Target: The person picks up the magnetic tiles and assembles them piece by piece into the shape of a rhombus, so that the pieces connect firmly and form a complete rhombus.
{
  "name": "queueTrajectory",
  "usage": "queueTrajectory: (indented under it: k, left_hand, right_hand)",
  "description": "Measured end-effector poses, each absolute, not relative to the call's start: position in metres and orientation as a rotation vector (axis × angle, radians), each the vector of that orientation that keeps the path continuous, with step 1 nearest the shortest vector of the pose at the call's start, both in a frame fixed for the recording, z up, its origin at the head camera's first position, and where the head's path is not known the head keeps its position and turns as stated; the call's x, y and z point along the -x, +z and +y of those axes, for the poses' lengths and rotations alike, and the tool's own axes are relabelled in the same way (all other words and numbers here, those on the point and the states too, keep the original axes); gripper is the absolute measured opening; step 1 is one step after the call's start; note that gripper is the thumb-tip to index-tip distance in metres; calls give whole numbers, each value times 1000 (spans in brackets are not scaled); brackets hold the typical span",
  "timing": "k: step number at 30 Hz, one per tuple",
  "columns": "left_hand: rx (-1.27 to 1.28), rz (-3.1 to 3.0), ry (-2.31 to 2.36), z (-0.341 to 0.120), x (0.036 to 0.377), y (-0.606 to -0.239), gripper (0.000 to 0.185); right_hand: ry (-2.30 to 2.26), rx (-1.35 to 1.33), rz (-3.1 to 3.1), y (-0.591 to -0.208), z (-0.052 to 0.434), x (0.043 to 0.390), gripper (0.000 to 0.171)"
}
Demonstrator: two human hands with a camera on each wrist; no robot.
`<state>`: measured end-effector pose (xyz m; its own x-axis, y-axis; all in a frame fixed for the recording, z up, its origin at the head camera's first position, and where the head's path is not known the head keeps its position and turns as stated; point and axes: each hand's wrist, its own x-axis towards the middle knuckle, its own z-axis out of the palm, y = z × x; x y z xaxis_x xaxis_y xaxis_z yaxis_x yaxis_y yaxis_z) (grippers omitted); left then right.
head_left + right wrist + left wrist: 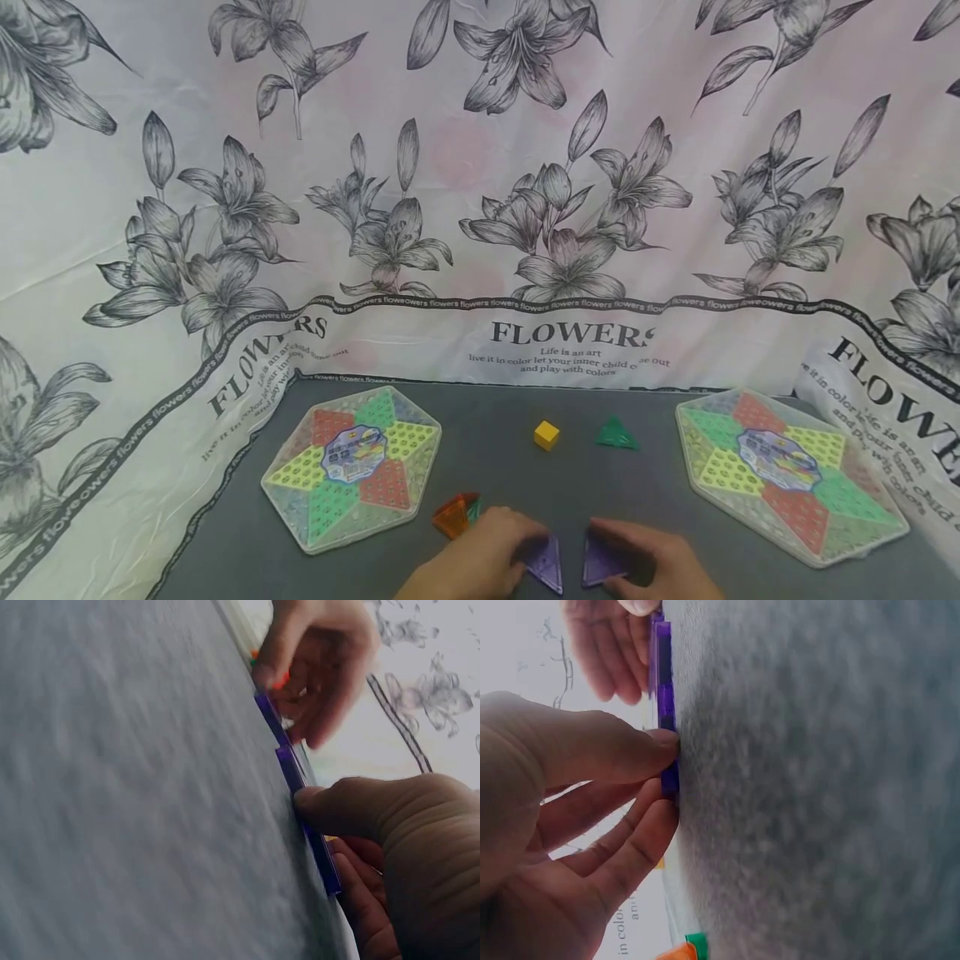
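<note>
Low in the head view, my left hand [480,552] pinches a purple translucent triangular tile [549,567] between thumb and fingers. Opposite it, my right hand [663,560] holds a second purple triangular tile [598,560] the same way. A narrow gap separates the two tiles in the head view. Both wrist views show these purple tiles [669,776] [321,859] edge-on, lying low along the grey surface. Just beyond my left hand sits an orange translucent piece [452,518] with a green piece [474,508] against it, partly hidden by the hand.
A yellow cube [547,435] and a green triangular piece [617,433] stand farther back on the grey table [510,475]. Hexagonal star-patterned game boards lie at the left [335,502] and right [798,510]. A flower-printed curtain [420,350] closes off the back and sides.
</note>
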<state>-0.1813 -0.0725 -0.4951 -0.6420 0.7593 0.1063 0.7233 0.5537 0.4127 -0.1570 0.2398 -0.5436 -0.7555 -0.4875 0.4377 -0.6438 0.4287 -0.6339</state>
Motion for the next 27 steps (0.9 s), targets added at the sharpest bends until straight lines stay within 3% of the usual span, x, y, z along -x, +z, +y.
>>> queueTrajectory:
  k: [7, 27]
  left_hand:
    - [-1263, 2713, 674, -67, 177, -496, 42]
    - [-1200, 2681, 738, -62, 169, -490, 28]
  right_hand:
    - [1217, -1135, -2423, -548, 224, 149, 64]
    - [1067, -1041, -2351, -557, 215, 145, 57]
